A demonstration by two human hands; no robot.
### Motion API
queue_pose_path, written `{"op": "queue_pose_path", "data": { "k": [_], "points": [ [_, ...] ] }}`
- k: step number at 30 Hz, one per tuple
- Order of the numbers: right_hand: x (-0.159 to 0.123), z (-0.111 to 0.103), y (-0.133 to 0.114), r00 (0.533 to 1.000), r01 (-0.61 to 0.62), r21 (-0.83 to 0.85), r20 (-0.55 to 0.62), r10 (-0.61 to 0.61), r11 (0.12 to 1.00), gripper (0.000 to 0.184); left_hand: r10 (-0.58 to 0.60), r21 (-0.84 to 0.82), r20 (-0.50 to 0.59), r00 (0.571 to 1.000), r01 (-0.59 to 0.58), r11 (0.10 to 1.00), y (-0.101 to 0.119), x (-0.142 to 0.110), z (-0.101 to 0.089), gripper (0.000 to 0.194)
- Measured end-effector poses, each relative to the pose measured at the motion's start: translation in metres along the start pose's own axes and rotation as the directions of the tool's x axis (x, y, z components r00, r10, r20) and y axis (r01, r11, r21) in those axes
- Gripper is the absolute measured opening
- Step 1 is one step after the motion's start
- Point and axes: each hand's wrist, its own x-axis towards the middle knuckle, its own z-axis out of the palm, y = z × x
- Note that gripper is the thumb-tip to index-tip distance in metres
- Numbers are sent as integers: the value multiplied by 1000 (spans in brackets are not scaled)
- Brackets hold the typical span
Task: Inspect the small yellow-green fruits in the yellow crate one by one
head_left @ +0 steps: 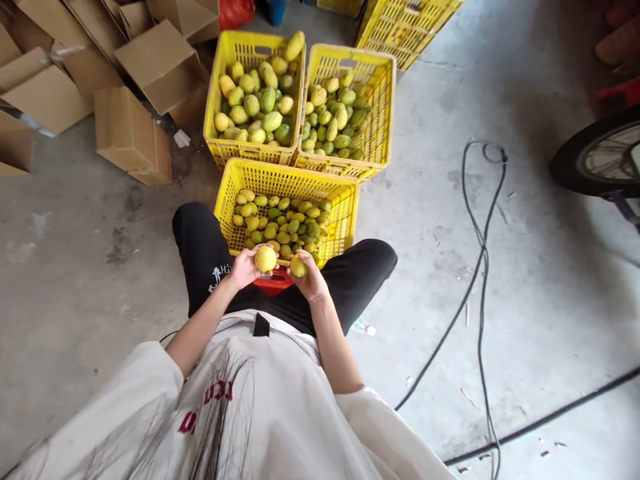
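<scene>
One yellow fruit (265, 259) is held by the left fingers (254, 251), another fruit (299, 267) by the right fingers (307, 258), near the nearest crate (345, 220).

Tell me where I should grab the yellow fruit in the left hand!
Probably by its upper sides, coming from above: the yellow fruit is round, its top faces up uncovered, and the left hand seems to hold it lower down.

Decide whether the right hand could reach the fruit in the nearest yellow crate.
Probably yes: the crate is open-topped, its piled fruit just ahead of the right hand, though the yellow fruit held there may hinder grasping.
</scene>
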Motion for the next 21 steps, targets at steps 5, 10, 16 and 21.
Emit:
{"op": "queue_pose_path", "data": {
  "k": [5,10,16,21],
  "points": [
    [1,1,-6,997,-61,141,58,54,988,18,12,18,-80,997,-10,1000,1,-2,3,44],
    [4,-5,-11,992,-48,208,124,22,977,37,28,45,-89,996,-25,999,3,-2,2,29],
    [7,-10,-11,991,-68,119,122,54,991,30,86,47,-96,992,-82,996,5,-5,5,28],
    [7,-8,-11,987,-91,114,142,74,989,27,90,-65,-111,990,-97,993,4,-3,5,45]
  ]
}}
